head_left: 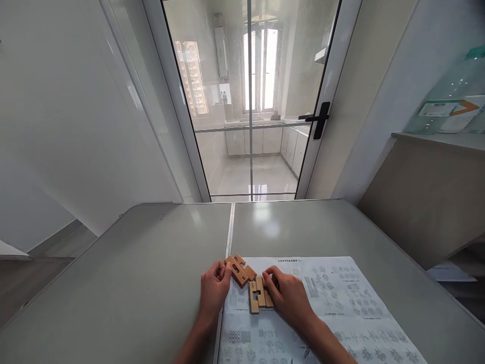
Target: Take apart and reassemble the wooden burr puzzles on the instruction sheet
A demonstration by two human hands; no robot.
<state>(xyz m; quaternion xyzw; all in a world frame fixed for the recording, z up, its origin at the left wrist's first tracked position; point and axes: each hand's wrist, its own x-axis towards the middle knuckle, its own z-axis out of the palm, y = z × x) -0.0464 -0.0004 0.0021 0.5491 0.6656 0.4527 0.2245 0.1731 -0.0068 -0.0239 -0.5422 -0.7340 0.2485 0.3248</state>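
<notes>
Here, the left hand is holding its fingers bunched together at the left edge of the wooden piece marked 2, which is lying slanted beside other wooden pieces. Just below and to the right, the piece marked 3 is forming the left end of a second cluster; the right hand is covering its right end with bent fingers. Whether either hand's fingers are clamping on wood, I cannot tell. This second cluster is resting over the printed sheet on the table.

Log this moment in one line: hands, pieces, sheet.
left hand: at piece marked 2; right hand: at block group including piece marked 3; printed sheet: beneath block group; grips: unclear
</notes>
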